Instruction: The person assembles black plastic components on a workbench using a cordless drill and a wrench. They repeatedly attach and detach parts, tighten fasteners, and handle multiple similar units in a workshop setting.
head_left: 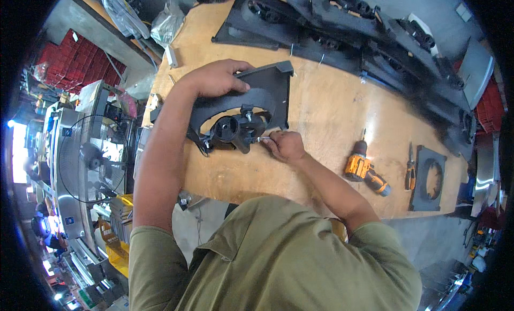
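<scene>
A black fan shroud (262, 95) with a large round opening stands tilted on the wooden table in front of me. My left hand (222, 79) grips its upper edge, thumb on the near face and the other fingers hidden behind. At the opening's lower side sits a black motor mount (235, 130) with a round hollow cup; a silver bolt (249, 116) shows on its upper arm. Beside the mount's right side, my right hand (285, 146) is closed in a pinch on a small silver screw-like piece (263, 139), its tip against or very near the mount.
An orange and black cordless drill (360, 166) lies on the wooden table (321, 110) to the right. Past it are a screwdriver (410, 174) and a smaller black panel (426, 180) with a round hole. Several black shrouds (342, 48) line the far edge. A standing fan (92, 156) is at left.
</scene>
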Motion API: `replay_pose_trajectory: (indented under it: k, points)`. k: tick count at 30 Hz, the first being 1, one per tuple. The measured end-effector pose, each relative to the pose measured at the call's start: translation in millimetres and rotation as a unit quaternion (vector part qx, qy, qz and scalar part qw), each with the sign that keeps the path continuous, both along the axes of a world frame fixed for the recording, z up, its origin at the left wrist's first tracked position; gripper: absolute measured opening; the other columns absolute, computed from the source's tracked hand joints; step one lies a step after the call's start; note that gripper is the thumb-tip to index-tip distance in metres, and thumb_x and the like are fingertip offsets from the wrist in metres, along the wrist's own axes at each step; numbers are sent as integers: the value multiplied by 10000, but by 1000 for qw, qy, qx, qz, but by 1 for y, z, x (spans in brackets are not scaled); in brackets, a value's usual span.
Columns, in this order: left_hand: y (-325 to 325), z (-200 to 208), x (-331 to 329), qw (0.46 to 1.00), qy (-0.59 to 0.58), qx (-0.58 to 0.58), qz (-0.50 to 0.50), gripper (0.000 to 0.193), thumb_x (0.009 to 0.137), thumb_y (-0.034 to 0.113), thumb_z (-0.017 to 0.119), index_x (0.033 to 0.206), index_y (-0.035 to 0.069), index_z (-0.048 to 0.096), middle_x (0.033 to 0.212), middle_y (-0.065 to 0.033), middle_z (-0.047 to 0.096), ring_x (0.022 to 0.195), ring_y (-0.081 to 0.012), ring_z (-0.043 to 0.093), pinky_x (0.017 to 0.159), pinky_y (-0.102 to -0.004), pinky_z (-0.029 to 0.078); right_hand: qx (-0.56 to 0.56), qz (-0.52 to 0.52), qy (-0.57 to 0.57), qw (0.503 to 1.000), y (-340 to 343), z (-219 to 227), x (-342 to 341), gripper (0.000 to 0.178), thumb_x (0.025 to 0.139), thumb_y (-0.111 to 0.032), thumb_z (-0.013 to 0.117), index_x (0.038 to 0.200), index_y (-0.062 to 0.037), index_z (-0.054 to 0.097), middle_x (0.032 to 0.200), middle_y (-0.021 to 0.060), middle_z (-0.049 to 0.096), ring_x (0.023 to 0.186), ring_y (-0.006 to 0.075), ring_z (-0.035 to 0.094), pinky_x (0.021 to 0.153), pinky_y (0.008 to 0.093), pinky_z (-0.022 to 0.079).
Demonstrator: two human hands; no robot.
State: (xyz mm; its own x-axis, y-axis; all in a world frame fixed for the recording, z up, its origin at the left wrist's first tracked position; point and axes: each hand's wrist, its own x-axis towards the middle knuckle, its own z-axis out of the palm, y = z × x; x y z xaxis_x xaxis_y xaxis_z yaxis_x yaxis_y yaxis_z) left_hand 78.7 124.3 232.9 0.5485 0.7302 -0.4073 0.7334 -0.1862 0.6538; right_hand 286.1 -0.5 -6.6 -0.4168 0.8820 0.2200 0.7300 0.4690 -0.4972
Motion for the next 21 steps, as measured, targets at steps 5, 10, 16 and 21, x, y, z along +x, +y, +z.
replay_pose_trajectory:
  k: [5, 10, 16, 21]
  points:
    - [6, -2, -1, 998, 28, 59, -4, 541, 799, 247, 705, 1288, 43, 594, 1145, -177, 670, 1024, -271, 644, 918, -353, 477, -38, 22, -123, 991, 5, 30, 6, 362, 936, -411, 528, 823, -90, 653, 728, 130, 670, 669, 329, 670, 602, 460, 522]
    - [14, -10, -5, 998, 26, 62, 1, 557, 787, 257, 710, 1288, 44, 596, 1175, -188, 658, 1057, -291, 635, 935, -363, 472, -134, 89, -272, 949, 19, 80, 0, 240, 854, -274, 580, 816, -92, 730, 797, 147, 712, 749, 316, 706, 656, 461, 542]
    - [18, -15, -6, 994, 26, 108, -16, 486, 798, 209, 701, 1250, 58, 608, 1061, -137, 695, 944, -228, 655, 860, -342, 503, -91, 116, -276, 950, 28, 106, -13, 199, 817, -191, 566, 766, -118, 744, 781, 124, 716, 744, 286, 714, 654, 412, 546]
    - [16, -12, -5, 996, 29, 82, 8, 483, 801, 217, 701, 1251, 69, 608, 1067, -147, 693, 951, -239, 658, 868, -347, 503, -110, 121, -286, 944, 27, 108, -16, 200, 817, -192, 568, 765, -116, 745, 782, 114, 719, 755, 273, 716, 664, 405, 546]
